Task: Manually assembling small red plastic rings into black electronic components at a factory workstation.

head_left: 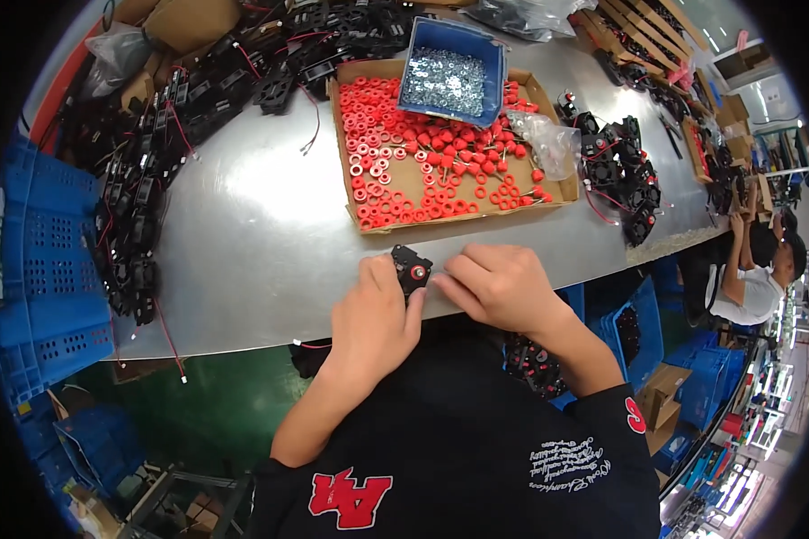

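Near the front edge of the metal table, my left hand (373, 314) grips a small black plastic part (408, 266) with a red ring and a metal centre on its face. Just right of that part is my right hand (499, 286), thumb and fingers pinched together; anything between the fingertips is too small to make out. Beyond my hands lies a shallow cardboard tray (355, 184) holding many red rings (409, 216) and red-capped screws (467, 157). A blue bin (492, 112) of small silvery nuts or washers (442, 81) rests in the tray.
Black assemblies with thin red wires (135, 211) line the table's left side and far edge. More black assemblies (634, 175) stand at the right, near a clear plastic bag (548, 142). Blue crates (49, 260) stand at the left. Another person (753, 278) works farther right.
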Demonstrator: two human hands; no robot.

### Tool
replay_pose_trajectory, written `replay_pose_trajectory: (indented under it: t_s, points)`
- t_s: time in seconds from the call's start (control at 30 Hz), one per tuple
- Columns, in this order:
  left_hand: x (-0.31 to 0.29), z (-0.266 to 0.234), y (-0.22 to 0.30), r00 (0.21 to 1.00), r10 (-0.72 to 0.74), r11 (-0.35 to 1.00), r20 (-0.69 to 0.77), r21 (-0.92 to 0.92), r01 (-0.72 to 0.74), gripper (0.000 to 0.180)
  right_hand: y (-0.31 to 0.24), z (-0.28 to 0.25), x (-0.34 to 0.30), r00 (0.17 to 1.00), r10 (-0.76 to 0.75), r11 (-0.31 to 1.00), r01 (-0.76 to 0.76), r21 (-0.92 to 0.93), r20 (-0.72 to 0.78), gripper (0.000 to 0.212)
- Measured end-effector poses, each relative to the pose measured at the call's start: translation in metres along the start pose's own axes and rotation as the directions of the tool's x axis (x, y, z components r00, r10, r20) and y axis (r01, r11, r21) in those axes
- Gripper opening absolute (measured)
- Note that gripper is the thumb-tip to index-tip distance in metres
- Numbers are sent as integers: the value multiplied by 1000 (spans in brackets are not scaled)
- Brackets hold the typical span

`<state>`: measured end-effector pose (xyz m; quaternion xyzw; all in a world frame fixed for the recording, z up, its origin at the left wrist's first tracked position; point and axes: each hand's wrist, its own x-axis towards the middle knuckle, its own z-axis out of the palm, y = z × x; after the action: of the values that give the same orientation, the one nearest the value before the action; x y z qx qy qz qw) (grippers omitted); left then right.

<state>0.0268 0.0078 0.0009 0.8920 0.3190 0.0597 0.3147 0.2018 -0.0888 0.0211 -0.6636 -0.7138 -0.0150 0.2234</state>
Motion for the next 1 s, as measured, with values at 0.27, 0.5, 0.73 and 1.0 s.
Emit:
replay_pose_trajectory:
  t_s: [0.27,0.5,0.73,1.0]
  points:
    - [-3,2,2,999,34,999,-36,13,-34,46,-26,23,-22,913,392,870,-328,368,-113,15]
    - [-3,3,2,999,10,999,-31,33,-8,46,-11,22,-26,966,230,885,-159,437,-115,27]
    - [-1,-1,3,999,-49,999,11,1,49,46,-21,37,-19,928,329,831,-196,521,-176,13]
    - [4,-6,14,999,-35,995,-3,-90,35,47,-36,40,-50,712,688,578,-421,699,-140,23]
